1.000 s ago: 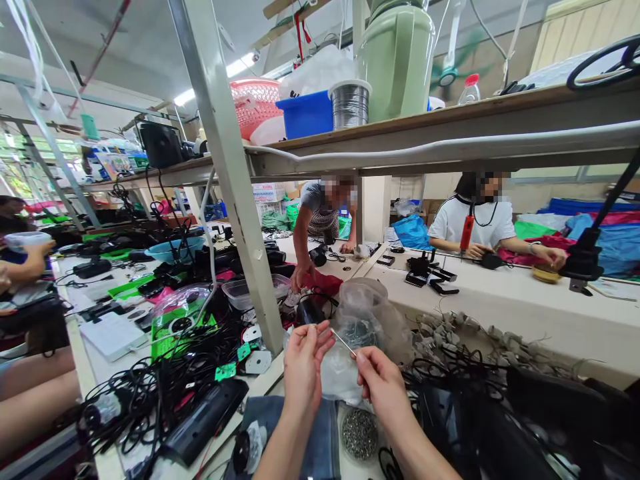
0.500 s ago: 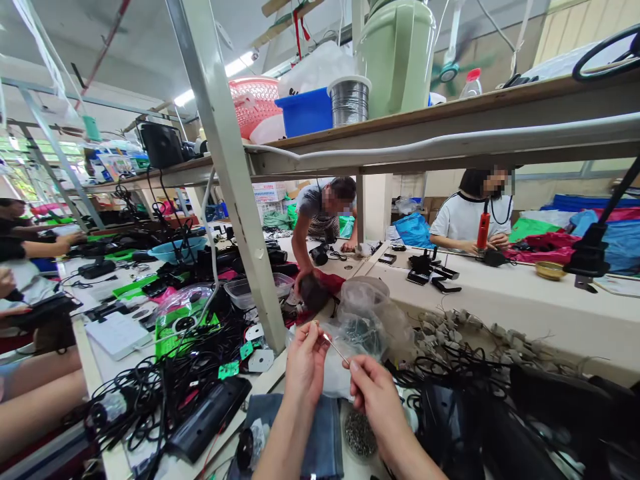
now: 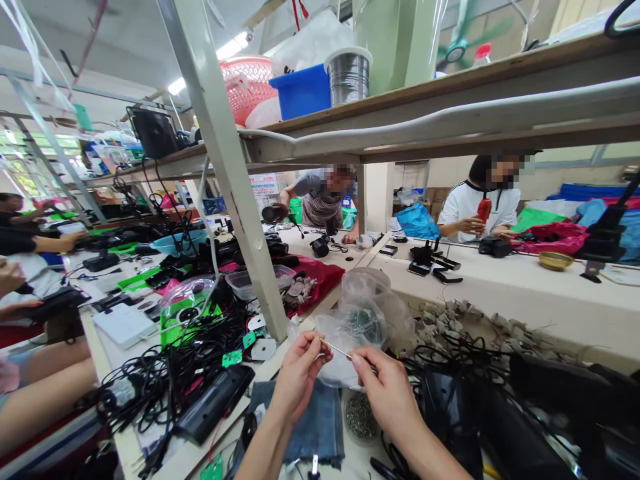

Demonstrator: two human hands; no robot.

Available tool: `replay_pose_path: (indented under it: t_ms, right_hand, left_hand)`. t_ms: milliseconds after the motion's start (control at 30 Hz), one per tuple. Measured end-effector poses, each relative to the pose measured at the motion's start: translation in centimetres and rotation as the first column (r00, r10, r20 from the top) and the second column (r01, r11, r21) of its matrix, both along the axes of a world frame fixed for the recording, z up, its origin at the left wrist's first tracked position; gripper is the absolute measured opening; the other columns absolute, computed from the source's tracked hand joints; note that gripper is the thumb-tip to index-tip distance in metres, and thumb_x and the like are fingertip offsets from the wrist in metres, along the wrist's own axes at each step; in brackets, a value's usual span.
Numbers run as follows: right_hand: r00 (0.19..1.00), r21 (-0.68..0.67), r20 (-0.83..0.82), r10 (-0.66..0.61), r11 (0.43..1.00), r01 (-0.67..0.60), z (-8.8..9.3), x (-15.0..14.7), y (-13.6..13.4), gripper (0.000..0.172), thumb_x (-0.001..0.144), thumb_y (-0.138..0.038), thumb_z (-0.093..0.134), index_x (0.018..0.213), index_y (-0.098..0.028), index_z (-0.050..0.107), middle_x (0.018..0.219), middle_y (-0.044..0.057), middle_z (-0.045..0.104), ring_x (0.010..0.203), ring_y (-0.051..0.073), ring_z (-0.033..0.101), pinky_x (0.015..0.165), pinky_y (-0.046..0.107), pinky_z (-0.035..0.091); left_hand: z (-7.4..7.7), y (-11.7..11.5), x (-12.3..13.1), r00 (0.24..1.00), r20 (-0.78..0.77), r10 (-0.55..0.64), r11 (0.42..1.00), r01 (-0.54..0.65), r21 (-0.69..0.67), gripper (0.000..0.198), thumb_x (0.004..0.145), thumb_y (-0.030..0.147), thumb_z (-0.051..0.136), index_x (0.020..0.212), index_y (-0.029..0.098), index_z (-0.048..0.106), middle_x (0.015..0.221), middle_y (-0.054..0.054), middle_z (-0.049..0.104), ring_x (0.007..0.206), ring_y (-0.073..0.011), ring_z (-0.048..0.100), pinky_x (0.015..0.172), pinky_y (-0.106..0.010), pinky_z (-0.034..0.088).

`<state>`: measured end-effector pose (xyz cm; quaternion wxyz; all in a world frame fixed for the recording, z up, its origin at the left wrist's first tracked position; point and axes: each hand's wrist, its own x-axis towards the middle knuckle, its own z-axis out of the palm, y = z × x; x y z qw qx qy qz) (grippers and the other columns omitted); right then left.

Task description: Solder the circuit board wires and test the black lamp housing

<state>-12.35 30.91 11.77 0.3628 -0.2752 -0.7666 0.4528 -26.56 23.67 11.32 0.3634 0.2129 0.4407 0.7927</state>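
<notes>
My left hand and my right hand are raised over the bench edge, both pinched on the ends of one thin metal pin that spans between them. Just behind the pin lies a clear plastic bag of small metal parts. Below my hands, a small round dish of tiny screws sits beside a folded blue cloth.
A slanted white shelf post stands directly ahead. A tangle of black cables and a long black housing fill the left. Black parts crowd the right. Two people work across the bench; another person's arm lies at the far left.
My hands have come lower and closer together, still holding the pin. The person across the bench has straightened up and lifted a dark round part.
</notes>
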Motion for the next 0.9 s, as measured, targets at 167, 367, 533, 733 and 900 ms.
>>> replay_pose_path:
  t_ms: [167,367,533,733,900]
  right_hand:
    - [1.000,0.048,0.018,-0.019,0.999,0.018,-0.1,0.0,0.3,0.038,0.088,-0.045,0.043,0.081,-0.021,0.071,0.063,0.002,0.062,0.059,0.017,0.054,0.055,0.024,0.038]
    - [0.999,0.104,0.042,-0.002,0.995,-0.002,0.2,0.0,0.4,0.034,0.089,-0.039,0.042,0.079,-0.021,0.069,0.066,0.002,0.065,0.059,0.017,0.056,0.055,0.024,0.039]
    - [0.998,0.179,0.067,-0.002,0.984,-0.010,0.4,0.1,0.3,0.031,0.091,-0.032,0.041,0.081,-0.020,0.068,0.075,0.003,0.069,0.069,0.018,0.061,0.063,0.025,0.041]
    - [0.993,0.309,0.119,-0.020,0.951,-0.018,1.0,-0.3,0.8,0.027,0.093,-0.023,0.041,0.085,-0.021,0.067,0.082,0.005,0.070,0.077,0.019,0.064,0.071,0.026,0.043]
    - [0.971,0.401,0.230,-0.065,0.916,-0.033,2.5,-1.8,2.0,0.026,0.093,-0.019,0.044,0.084,-0.019,0.069,0.083,0.007,0.072,0.079,0.023,0.066,0.071,0.029,0.043]
  left_hand:
    - [-0.2,0.1,-0.4,1.000,-0.009,-0.010,1.000,0.010,0.008,0.036,0.060,0.038,0.088,0.074,0.014,0.064,0.069,-0.001,0.062,0.068,-0.0128,0.057,0.069,-0.027,0.052]
    - [-0.3,0.0,-0.5,0.999,-0.036,-0.040,0.999,0.041,0.004,0.033,0.064,0.038,0.085,0.075,0.015,0.064,0.072,-0.002,0.062,0.071,-0.0140,0.057,0.070,-0.028,0.052]
    - [0.1,0.1,-0.6,0.998,-0.029,-0.055,0.998,0.055,0.004,0.033,0.065,0.039,0.084,0.072,0.014,0.063,0.071,-0.002,0.060,0.071,-0.0142,0.056,0.068,-0.027,0.052]
    - [0.4,0.7,-0.6,0.998,0.053,-0.038,0.999,0.037,0.003,0.033,0.061,0.035,0.087,0.066,0.013,0.064,0.065,-0.002,0.060,0.066,-0.0139,0.056,0.064,-0.026,0.052]
    - [0.8,2.4,-0.9,0.978,0.207,0.023,1.000,-0.027,0.015,0.015,0.075,0.018,0.075,0.066,0.011,0.064,0.063,-0.003,0.062,0.060,-0.0119,0.059,0.060,-0.024,0.053]
